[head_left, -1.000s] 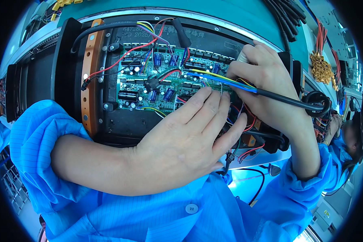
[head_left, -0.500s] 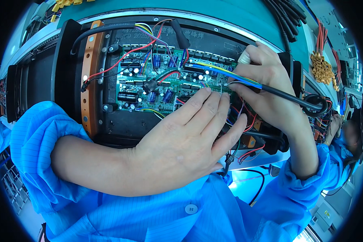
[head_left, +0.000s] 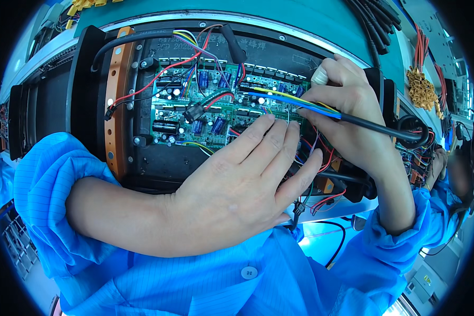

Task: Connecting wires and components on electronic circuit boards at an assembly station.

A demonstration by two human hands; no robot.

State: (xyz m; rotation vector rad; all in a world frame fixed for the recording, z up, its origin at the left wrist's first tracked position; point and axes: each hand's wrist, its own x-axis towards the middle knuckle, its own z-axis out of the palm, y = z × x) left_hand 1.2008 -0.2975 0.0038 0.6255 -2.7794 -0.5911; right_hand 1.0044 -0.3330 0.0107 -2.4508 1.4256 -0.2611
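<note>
Head view, one left hand mid-frame, outstretched, nothing visibly gripped, one right hand right of center, curled, hold unclear, one black cable crossing before it, green circuitry under the fingertips above center, one orange bar upper left.

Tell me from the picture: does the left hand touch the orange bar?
No, the left hand lies well to the right of the orange bar, its fingers reaching over the green boards.
</note>
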